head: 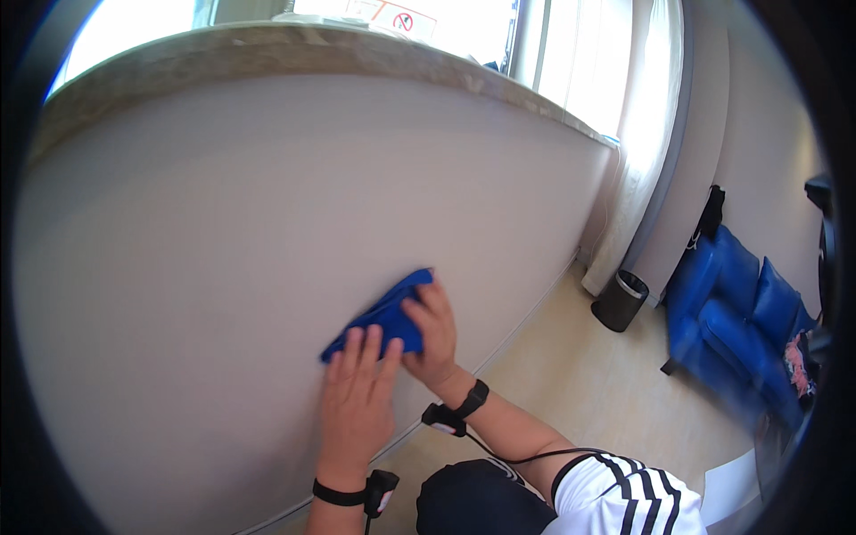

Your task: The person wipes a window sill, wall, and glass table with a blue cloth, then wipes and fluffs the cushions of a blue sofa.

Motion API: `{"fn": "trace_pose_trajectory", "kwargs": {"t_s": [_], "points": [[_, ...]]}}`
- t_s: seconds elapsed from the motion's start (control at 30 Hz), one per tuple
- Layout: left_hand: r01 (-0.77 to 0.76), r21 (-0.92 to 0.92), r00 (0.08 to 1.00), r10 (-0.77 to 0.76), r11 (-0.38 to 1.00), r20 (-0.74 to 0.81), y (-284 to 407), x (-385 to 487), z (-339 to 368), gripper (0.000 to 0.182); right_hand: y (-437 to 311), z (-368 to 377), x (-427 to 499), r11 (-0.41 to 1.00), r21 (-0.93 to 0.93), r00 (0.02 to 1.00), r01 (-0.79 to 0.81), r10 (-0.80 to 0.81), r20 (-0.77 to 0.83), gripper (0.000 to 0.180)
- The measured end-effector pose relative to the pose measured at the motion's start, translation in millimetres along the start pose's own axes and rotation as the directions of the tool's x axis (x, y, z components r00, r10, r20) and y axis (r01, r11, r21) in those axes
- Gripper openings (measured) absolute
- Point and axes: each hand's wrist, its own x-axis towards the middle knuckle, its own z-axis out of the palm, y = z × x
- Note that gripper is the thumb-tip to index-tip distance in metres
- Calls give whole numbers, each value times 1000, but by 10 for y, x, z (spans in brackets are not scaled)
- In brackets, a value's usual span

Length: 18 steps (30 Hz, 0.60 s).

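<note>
A crumpled blue cloth (394,319) lies against a pale wall (221,267) below a window sill. My right hand (433,331) holds the cloth along its right side, with the fingers bent over it. From below, my left hand (358,401) presses the cloth's lower edge to the wall with its fingers spread; its thumb is hidden. Each wrist wears a black strap with a small black device, the left device (382,493) and the right device (445,420). A cable runs from the right one up my arm.
The stone sill (321,53) juts out above. To the right stand a dark waste bin (620,304), a white curtain (645,167) and a blue sofa (725,328). My dark-clad knee (475,501) is close to the wall's foot, over the light floor (568,374).
</note>
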Motion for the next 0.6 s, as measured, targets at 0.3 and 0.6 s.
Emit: {"fn": "trace_pose_trajectory", "kwargs": {"t_s": [0.3,0.6], "points": [[46,67,990,-37,997,-133,-75,172,105,61,-105,295,280,967,233,992,100,-80,-94,39],[-115,23,993,115,993,-1,-14,716,165,58,611,39,521,991,-123,989,57,-73,-132,37]]}}
